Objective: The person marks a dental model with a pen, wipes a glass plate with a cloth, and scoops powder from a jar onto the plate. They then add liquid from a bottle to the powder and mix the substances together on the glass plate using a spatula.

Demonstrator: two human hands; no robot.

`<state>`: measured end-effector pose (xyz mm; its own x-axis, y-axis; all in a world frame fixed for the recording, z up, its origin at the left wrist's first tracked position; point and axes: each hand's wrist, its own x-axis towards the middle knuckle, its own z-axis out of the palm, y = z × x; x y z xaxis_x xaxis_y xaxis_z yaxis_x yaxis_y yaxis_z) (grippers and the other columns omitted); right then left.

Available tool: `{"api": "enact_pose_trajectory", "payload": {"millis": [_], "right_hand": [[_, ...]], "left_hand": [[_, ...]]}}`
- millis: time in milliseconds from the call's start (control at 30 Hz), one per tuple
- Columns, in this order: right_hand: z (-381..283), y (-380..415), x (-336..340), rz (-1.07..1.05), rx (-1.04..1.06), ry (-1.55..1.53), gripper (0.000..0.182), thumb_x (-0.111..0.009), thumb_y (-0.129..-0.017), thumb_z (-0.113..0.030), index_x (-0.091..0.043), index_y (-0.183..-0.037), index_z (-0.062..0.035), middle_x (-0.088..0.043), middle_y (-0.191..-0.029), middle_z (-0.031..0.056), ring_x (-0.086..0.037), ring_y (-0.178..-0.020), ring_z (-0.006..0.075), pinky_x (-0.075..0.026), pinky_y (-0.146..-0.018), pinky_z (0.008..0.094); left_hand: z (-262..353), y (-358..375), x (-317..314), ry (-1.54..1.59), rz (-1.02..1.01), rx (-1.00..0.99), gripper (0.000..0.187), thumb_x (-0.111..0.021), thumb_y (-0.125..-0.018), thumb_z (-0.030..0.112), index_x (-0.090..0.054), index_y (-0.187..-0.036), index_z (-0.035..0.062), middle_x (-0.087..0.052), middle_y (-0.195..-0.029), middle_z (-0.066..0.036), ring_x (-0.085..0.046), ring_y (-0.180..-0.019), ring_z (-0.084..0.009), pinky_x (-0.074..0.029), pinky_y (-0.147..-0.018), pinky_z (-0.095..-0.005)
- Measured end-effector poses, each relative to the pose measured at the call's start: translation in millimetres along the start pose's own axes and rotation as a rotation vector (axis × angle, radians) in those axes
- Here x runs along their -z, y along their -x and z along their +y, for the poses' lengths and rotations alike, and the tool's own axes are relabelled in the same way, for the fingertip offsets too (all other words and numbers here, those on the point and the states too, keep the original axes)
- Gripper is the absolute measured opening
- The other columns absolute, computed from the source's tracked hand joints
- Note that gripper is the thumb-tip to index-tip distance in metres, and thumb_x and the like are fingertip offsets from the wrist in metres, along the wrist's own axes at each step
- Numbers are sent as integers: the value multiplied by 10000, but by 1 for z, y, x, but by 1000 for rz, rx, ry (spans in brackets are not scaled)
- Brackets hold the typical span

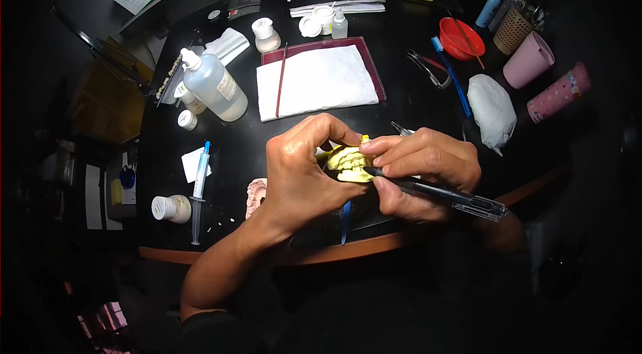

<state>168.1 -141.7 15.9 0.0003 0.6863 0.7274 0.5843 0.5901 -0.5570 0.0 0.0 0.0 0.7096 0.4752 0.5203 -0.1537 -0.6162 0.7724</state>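
Observation:
A yellow dental model (349, 158) with rows of teeth is held up over the front of the dark table. My left hand (309, 160) is closed round it, thumb below and fingers above. In my right hand (428, 163) is a black pen (445, 195), its tip end against or very near the model's right side. The forefinger of that hand also reaches the model's upper right. Part of a pink dental cast (255, 196) shows behind my left wrist. Just under the model, a blue strip (346, 223) lies near the table edge.
A white cloth (328, 83) with a brush (281, 79) lies on a dark red pad. To the left stand a squeeze bottle (224, 86), a syringe (198, 200) and a jar (171, 208). On the right are a red bowl (461, 38), a toothbrush (453, 76) and a white bag (491, 111).

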Motion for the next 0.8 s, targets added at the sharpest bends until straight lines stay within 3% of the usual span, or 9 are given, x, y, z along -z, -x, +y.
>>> {"api": "enact_pose_trajectory", "payload": {"millis": [267,800], "right_hand": [[-3,-2,1,-31,-21,49,198,-855,-821,31,-701,-940,-4,-748,-911,131,-819,-950,294,-700,-902,428],[0,-2,-2,-19,-20,50,186,-851,-804,35,-704,-911,-5,-749,-871,123,-823,-912,283,-701,-874,420]], "left_hand": [[-2,1,0,-53,-9,-48,409,-964,-573,35,-714,-897,20,-738,-862,-103,-726,-792,-236,-567,-682,-347],[-2,1,0,-51,-36,-48,369,-922,-591,19,-690,-877,24,-707,-842,-115,-715,-794,-264,-556,-674,-372]]}}
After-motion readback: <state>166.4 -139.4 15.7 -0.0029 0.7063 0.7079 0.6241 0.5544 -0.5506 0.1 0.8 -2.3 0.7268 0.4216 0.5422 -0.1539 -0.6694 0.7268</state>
